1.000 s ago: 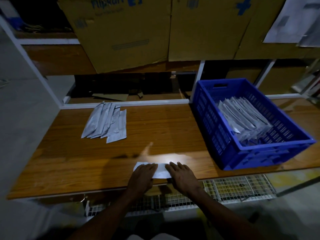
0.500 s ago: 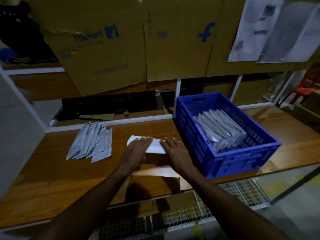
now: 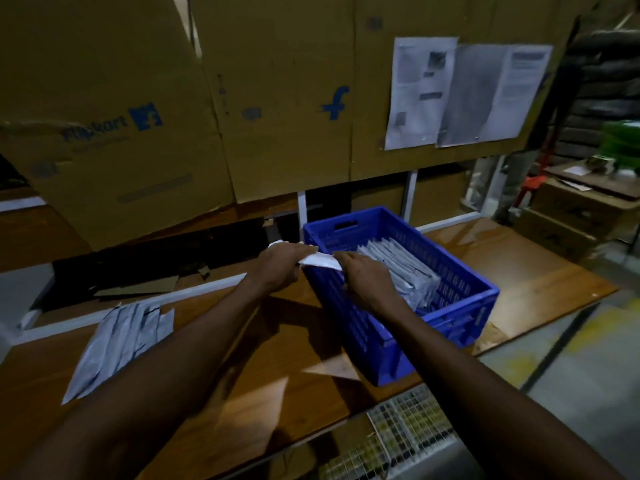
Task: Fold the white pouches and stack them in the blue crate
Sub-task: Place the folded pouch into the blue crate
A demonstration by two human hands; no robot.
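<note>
A folded white pouch (image 3: 320, 260) is held between both hands, just above the left rim of the blue crate (image 3: 460, 306). My left hand (image 3: 280, 265) grips its left end and my right hand (image 3: 367, 278) grips its right end, reaching over the crate's rim. Inside the crate lies a stack of folded pouches (image 3: 405, 271). A pile of unfolded white pouches (image 3: 121, 337) lies fanned out on the wooden table (image 3: 263, 368) at the left.
Large cardboard sheets (image 3: 242, 98) hang behind the table, with printed papers (image 3: 464, 91) pinned at the right. Brown boxes (image 3: 575, 216) stand beyond the table's right end. A wire mesh shelf (image 3: 398, 438) sits below the front edge.
Both hands have lifted the folded pouch off the table and carried it away and to the right, up to the crate's left rim. The camera view has swung upward.
</note>
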